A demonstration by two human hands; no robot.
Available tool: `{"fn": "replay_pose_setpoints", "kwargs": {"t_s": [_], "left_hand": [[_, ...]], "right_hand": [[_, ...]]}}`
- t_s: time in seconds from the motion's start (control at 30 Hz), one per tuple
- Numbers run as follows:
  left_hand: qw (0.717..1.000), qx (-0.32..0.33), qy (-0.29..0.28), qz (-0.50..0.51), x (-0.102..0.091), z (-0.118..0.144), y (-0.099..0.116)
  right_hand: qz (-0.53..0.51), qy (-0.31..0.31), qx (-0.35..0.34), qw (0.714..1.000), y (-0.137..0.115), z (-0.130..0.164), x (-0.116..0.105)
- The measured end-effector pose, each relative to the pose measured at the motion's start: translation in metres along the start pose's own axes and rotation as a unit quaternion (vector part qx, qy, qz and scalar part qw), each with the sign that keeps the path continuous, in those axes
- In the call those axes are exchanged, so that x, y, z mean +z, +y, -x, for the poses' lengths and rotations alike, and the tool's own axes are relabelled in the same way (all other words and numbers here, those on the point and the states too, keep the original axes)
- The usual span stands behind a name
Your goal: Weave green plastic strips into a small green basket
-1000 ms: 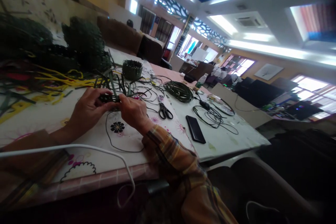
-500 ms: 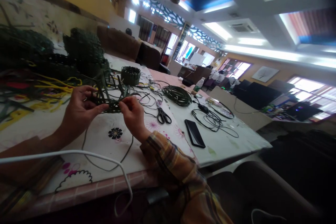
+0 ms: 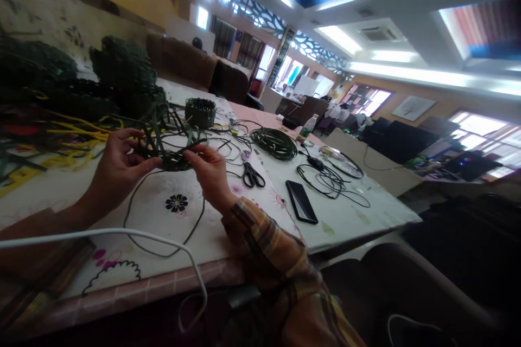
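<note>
**Both hands on a half-woven green base**

I see the woven piece (image 3: 169, 154), a flat start of dark green strips with loose ends fanning upward and back, held just above the table (image 3: 358, 211) in front of me. My left hand (image 3: 118, 165) grips its left edge, thumb on top and fingers curled underneath, partly closed around the strips. My right hand (image 3: 209, 171) pinches the right edge between thumb and forefinger, the other fingers loosely bent. One long dark strand (image 3: 163, 252) hangs from the piece and loops down across the flowered tablecloth toward the near edge.

Counting outward: one pair of scissors (image 3: 251, 174) lies just right of my right hand, one black phone (image 3: 302, 201) lies face up beyond them, and one coil of green cord (image 3: 275, 142) sits behind the scissors. One small finished green basket (image 3: 200, 111) stands farther back. A tangle of thin black cable (image 3: 331, 184) lies right of the phone, and one plastic bottle (image 3: 306, 128) stands near the far end. Yellow strips (image 3: 77, 133) and dark green bundles pile up on the left. A white cable (image 3: 122, 234) crosses the foreground.

I can read no writing or brand anywhere; the bottle's label is too small to make out.
</note>
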State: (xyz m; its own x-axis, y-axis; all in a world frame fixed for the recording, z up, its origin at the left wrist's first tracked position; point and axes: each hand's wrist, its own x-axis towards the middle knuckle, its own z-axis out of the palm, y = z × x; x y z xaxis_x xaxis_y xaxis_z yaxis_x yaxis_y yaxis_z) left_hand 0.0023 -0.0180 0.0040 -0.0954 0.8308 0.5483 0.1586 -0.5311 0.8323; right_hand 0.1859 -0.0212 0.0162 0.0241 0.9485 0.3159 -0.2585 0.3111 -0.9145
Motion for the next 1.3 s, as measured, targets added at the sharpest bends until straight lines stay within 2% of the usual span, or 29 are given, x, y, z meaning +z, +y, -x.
{"fn": "replay_pose_setpoints", "kwargs": {"t_s": [0.1, 0.2, 0.27, 0.33, 0.4, 0.47, 0.63, 0.8, 0.9, 1.1, 1.2, 1.3], "left_hand": [[0.998, -0.012, -0.028, -0.055, -0.001, 0.001, -0.007], [0.982, 0.037, -0.03, -0.182, -0.004, 0.003, -0.008], [0.955, 0.108, 0.0, -0.274, -0.006, 0.004, -0.002], [0.93, 0.167, 0.043, -0.325, -0.008, 0.005, 0.007], [0.923, 0.189, 0.075, -0.327, -0.009, 0.006, 0.016], [0.928, 0.193, 0.082, -0.308, -0.01, 0.007, 0.022], [0.938, 0.196, 0.04, -0.282, -0.005, 0.01, 0.023], [0.942, 0.216, -0.073, -0.248, 0.003, 0.013, 0.019], [0.951, 0.171, -0.097, -0.239, 0.005, 0.014, 0.019], [0.981, -0.007, -0.069, -0.182, 0.002, 0.013, 0.015], [0.978, -0.044, -0.065, -0.192, 0.001, 0.012, 0.013], [0.971, -0.049, -0.074, -0.222, 0.0, 0.011, 0.014]], "right_hand": [[0.017, -0.005, -0.026, 1.0, 0.003, -0.003, -0.003], [0.059, 0.002, -0.054, 0.997, 0.005, -0.005, -0.006], [0.086, 0.012, -0.078, 0.993, 0.006, -0.006, -0.008], [0.109, 0.021, -0.097, 0.989, 0.006, -0.006, -0.009], [0.13, 0.023, -0.104, 0.986, 0.006, -0.005, -0.009], [0.144, 0.02, -0.099, 0.984, 0.006, -0.003, -0.008], [0.143, 0.004, -0.089, 0.986, 0.003, 0.005, -0.002], [0.175, -0.043, -0.105, 0.978, -0.002, 0.015, 0.003], [0.202, -0.068, -0.116, 0.97, -0.002, 0.015, 0.002], [0.241, -0.117, -0.117, 0.956, -0.007, 0.009, -0.003], [0.304, -0.131, -0.122, 0.936, -0.014, 0.01, -0.001], [0.368, -0.137, -0.111, 0.913, -0.02, 0.013, 0.001]]}}
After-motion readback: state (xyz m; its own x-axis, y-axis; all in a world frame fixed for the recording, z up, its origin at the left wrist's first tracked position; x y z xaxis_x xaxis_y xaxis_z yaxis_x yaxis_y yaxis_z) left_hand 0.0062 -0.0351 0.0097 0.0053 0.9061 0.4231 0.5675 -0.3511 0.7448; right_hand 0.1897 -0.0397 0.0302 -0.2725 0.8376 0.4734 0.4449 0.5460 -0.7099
